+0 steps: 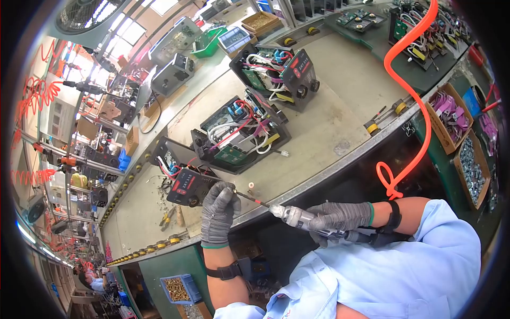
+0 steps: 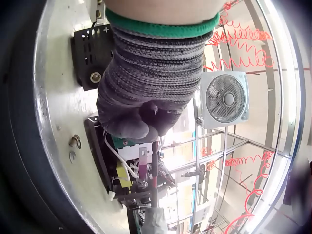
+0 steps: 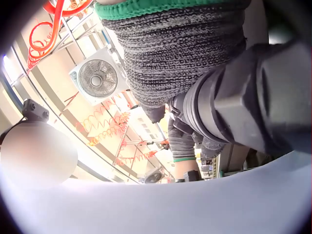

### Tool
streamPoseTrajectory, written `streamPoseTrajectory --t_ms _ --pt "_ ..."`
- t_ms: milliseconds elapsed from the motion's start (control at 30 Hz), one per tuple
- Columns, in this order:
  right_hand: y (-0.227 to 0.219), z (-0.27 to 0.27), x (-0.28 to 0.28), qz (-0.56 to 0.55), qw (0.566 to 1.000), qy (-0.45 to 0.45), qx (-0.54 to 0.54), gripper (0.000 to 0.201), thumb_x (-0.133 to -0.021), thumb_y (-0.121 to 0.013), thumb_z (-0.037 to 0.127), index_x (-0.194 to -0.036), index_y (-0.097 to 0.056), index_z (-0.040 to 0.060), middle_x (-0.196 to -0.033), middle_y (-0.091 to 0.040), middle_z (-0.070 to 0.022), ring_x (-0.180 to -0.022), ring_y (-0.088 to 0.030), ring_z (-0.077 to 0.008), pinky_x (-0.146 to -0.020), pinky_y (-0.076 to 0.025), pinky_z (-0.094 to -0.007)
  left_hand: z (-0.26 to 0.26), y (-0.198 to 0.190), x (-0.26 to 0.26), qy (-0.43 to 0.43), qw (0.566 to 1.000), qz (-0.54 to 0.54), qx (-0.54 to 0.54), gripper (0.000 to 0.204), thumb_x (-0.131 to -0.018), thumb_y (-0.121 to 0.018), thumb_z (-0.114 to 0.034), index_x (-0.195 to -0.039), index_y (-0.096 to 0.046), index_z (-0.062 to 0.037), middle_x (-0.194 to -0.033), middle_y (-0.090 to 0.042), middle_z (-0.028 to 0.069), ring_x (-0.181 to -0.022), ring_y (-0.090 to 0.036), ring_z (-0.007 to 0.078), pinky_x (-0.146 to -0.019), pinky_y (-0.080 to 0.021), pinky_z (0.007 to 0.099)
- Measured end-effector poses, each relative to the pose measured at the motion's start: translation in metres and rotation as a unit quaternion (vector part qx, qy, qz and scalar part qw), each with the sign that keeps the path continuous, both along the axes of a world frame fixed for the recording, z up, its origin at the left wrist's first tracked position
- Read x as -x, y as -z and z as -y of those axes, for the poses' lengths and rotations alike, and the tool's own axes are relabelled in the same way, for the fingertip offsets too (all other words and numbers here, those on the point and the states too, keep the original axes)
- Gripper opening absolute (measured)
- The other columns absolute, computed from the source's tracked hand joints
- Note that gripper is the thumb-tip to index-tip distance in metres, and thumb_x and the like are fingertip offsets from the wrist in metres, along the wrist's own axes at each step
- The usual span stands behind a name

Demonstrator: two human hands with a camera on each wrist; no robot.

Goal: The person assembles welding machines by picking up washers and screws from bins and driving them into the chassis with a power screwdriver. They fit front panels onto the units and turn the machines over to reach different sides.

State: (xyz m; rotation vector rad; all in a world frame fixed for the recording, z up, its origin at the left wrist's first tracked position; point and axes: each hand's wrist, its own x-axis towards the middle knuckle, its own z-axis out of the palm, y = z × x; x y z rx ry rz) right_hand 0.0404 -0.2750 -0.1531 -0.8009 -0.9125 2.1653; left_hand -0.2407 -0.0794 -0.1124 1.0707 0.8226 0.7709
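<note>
My gloved right hand grips a power screwdriver by its body, its long bit pointing left. The gloved left hand pinches the bit's far end between curled fingers and thumb; whatever sits at the tip is hidden by the glove. Just beyond the left hand stands a black-panelled electrical unit with a lettered front. Farther along the bench are two more open units, a middle one and a far one, with wires and green boards showing. In the left wrist view, a brass bolt lies by a washer.
A red air hose hangs at the right. Cartons of purple parts and screws stand there. Pliers lie on the bench; a blue bin of brass fittings sits below its edge.
</note>
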Motion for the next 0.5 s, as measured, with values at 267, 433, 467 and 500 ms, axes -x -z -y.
streamPoseTrajectory --t_ms 267,433,467,500 --pt "0.014 0.005 0.001 0.003 1.000 0.026 -0.004 0.053 -0.095 -0.071 0.051 -0.118 -0.056 0.0058 -0.086 -0.068 -0.0065 -0.070 -0.070 -0.0147 -0.055 -0.055 -0.0280 -0.002 -0.010 -0.013 0.008 0.997 -0.073 0.028 0.029 -0.099 -0.072 -0.023 -0.109 -0.066 0.0028 -0.079 -0.065 0.0072 -0.063 -0.062 0.0177 -0.054 -0.047 0.0294" --pt "0.014 0.005 0.000 0.021 0.999 0.045 -0.015 0.052 -0.095 -0.072 0.050 -0.117 -0.057 0.0054 -0.086 -0.068 -0.0060 -0.070 -0.071 -0.0147 -0.056 -0.056 -0.0279 0.001 -0.005 -0.020 -0.013 0.995 -0.093 0.028 0.028 -0.100 -0.071 -0.025 -0.108 -0.065 0.0013 -0.079 -0.063 0.0063 -0.058 -0.060 0.0173 -0.047 -0.043 0.0277" --pt "0.015 0.004 0.000 0.036 0.998 0.047 -0.022 0.053 -0.095 -0.072 0.051 -0.117 -0.057 0.0056 -0.086 -0.068 -0.0061 -0.071 -0.071 -0.0152 -0.055 -0.056 -0.0276 0.002 -0.006 -0.022 -0.027 0.992 -0.122 0.019 0.029 -0.100 -0.072 -0.026 -0.107 -0.064 0.0005 -0.079 -0.062 0.0053 -0.055 -0.058 0.0163 -0.043 -0.040 0.0265" --pt "0.015 0.004 0.000 0.050 0.997 0.049 -0.029 0.054 -0.094 -0.072 0.052 -0.117 -0.057 0.0058 -0.086 -0.068 -0.0063 -0.071 -0.072 -0.0157 -0.055 -0.056 -0.0274 0.001 -0.005 -0.022 -0.028 0.992 -0.121 0.019 0.029 -0.100 -0.072 -0.026 -0.107 -0.064 0.0005 -0.079 -0.062 0.0053 -0.055 -0.058 0.0163 -0.043 -0.040 0.0265"
